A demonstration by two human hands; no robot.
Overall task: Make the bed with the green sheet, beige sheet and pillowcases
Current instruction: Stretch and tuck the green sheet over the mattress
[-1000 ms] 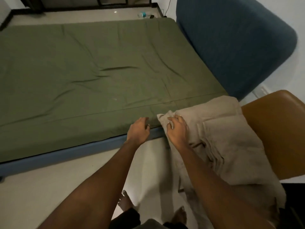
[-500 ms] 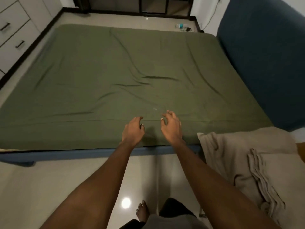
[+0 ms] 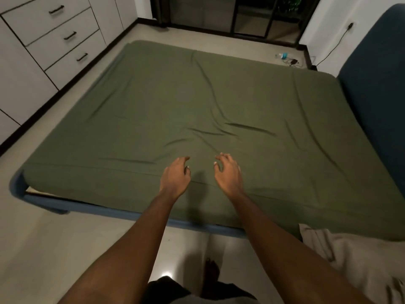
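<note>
One green sheet (image 3: 197, 110), creased, spread over mattress

The green sheet (image 3: 197, 119) covers the mattress (creased near the middle). Both hands, left (image 3: 175, 176) and right (image 3: 229, 174), hover empty above its near edge.

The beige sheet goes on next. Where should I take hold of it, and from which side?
Probably the beige sheet by its exposed corner nearest the bed, right hand coming from the left; the rest is bunched in folds and runs out of frame.
</note>
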